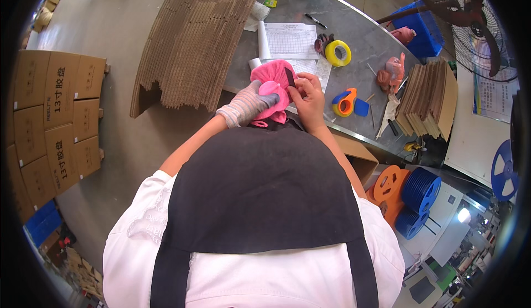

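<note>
My left hand [246, 105], in a pale striped glove, is closed on a pink cloth item [266, 71] in front of my chest. The item has a ruffled upper part, a smoother rounded part under my thumb and a small loop hanging below; its exact kind I cannot make out. My bare right hand [308, 99] pinches a small dark flat strip [289, 77] against the right side of the pink cloth. Whether the strip is fixed to the cloth does not show. Both hands are at the near edge of the grey table [354, 26].
Tall folded cardboard [193, 37] rises left of the table. On the tabletop are printed sheets [291, 40], a yellow tape roll [338, 53], an orange-and-blue tape dispenser [345, 103] and a pen [315, 20]. More cardboard [426, 98] and a fan [475, 29] stand right; stacked cartons [52, 109] stand far left.
</note>
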